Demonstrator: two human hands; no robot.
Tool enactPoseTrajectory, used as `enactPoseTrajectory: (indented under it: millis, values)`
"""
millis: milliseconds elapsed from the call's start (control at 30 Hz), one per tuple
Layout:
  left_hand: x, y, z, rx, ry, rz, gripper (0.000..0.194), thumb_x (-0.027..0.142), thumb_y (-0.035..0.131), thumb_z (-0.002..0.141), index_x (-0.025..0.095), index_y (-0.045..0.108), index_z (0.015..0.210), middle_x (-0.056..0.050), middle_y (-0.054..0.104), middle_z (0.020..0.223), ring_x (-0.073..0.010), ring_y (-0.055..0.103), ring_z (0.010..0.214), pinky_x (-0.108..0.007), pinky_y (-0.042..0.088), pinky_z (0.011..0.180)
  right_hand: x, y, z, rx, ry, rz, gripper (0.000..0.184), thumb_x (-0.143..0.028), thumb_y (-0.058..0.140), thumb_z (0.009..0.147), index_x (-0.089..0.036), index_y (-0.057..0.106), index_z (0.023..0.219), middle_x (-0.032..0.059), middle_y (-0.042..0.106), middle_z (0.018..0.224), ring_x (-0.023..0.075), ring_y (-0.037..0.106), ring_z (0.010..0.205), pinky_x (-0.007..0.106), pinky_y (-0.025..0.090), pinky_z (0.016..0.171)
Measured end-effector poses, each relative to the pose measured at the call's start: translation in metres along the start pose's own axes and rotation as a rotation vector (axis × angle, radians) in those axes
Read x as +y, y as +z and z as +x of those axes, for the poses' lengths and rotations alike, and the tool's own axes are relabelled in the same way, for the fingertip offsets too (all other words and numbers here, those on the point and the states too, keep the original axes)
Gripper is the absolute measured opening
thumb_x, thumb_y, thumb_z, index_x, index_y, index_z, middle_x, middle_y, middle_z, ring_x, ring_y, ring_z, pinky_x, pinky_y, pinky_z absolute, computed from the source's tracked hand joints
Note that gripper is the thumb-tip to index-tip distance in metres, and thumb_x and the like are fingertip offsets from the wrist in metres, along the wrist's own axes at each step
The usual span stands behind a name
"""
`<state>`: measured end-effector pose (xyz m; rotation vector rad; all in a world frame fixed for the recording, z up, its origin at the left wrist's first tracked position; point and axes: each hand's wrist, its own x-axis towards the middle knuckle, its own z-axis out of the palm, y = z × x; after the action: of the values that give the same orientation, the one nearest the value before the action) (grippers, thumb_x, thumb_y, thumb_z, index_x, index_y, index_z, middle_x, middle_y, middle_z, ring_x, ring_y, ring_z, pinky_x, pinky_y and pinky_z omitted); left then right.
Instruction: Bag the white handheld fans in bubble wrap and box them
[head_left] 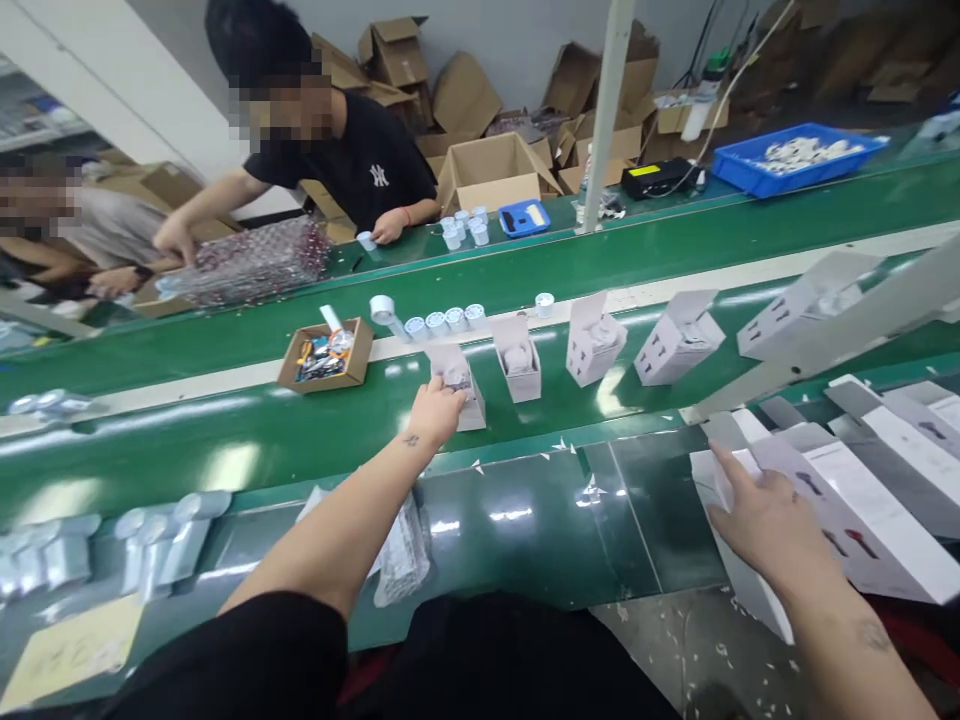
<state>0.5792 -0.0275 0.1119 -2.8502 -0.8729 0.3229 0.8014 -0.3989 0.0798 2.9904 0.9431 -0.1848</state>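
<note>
My left hand point(437, 412) reaches forward to an open white box point(472, 412) on the green belt. Its fingers are bent over the box's open top, against a clear-wrapped item point(456, 377) inside; part of the grip is hidden. To the right, my right hand point(776, 520) lies over a white printed box point(727, 480), thumb and forefinger spread apart near its raised flap. Further open white boxes stand along the belt, among them a near one point(523, 385) and a wider-set one point(592, 362), each with a wrapped item in it.
A cardboard tray of tools point(326, 375) and several round light-blue parts point(445, 320) sit on the belt. Light-blue handheld parts point(161, 540) and a bubble-wrap bag point(403, 550) lie nearer me. A metal post point(825, 350) crosses at right. Two co-workers, one in a black shirt point(360, 170), work opposite.
</note>
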Motion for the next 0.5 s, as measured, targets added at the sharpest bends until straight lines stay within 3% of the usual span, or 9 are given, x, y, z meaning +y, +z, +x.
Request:
enactPoseTrajectory:
  millis: [100,200,267,333,433,500]
  values:
    - [-0.014,0.002,-0.013,0.085,-0.023,-0.006,0.02,0.019,0.049,0.09,0.017,0.063,0.105,-0.014,0.066,0.11,-0.0322,0.044,0.124,-0.046,0.034,0.098,-0.027,-0.025,-0.01,0.017,-0.205,0.248,0.064,-0.045,0.054,0.081,-0.029,0.038,0.14,0.0137,0.049,0.105,0.0352,0.059,0.094,0.048,0.05,0.075]
    - [-0.017,0.018,-0.069,0.111,-0.213,-0.107,0.03,0.036,0.042,0.095,0.017,0.058,0.112,-0.016,0.064,0.112,-0.0313,0.052,0.117,-0.046,0.04,0.095,-0.073,-0.029,-0.015,0.038,-0.431,0.558,0.064,-0.05,0.063,0.077,-0.025,0.039,0.131,0.0135,0.046,0.116,0.0302,0.057,0.098,0.046,0.052,0.078]
    - [-0.007,0.044,-0.118,-0.062,-0.47,-0.224,0.04,0.045,0.036,0.096,0.014,0.056,0.112,-0.015,0.066,0.101,-0.0287,0.063,0.097,-0.041,0.048,0.081,-0.113,-0.014,-0.018,0.128,-0.526,0.731,0.064,-0.05,0.067,0.074,-0.023,0.037,0.123,0.0139,0.043,0.12,0.0301,0.055,0.103,0.047,0.051,0.082]
    - [0.01,0.077,-0.16,-0.243,-0.672,-0.3,0.049,0.05,0.048,0.089,0.011,0.052,0.119,-0.017,0.065,0.104,-0.0301,0.066,0.092,-0.04,0.051,0.075,-0.154,0.011,-0.022,0.19,-0.61,0.868,0.06,-0.045,0.069,0.074,-0.023,0.035,0.118,0.0139,0.041,0.121,0.0304,0.052,0.109,0.048,0.051,0.085]
    - [0.038,0.121,-0.193,-0.235,-0.755,-0.286,0.057,0.041,0.064,0.081,0.011,0.048,0.127,-0.024,0.055,0.124,-0.0364,0.059,0.111,-0.045,0.049,0.088,-0.198,0.05,-0.029,0.128,-0.798,0.962,0.052,-0.034,0.067,0.078,-0.025,0.032,0.116,0.0141,0.037,0.125,0.0291,0.052,0.114,0.048,0.051,0.087]
    - [0.047,0.135,-0.198,-0.111,-0.781,-0.388,0.051,0.031,0.063,0.08,0.013,0.049,0.127,-0.022,0.051,0.131,-0.037,0.051,0.121,-0.046,0.046,0.097,-0.211,0.066,-0.032,0.042,-0.918,0.968,0.05,-0.025,0.063,0.08,-0.026,0.03,0.118,0.0141,0.034,0.129,0.028,0.051,0.116,0.046,0.052,0.087]
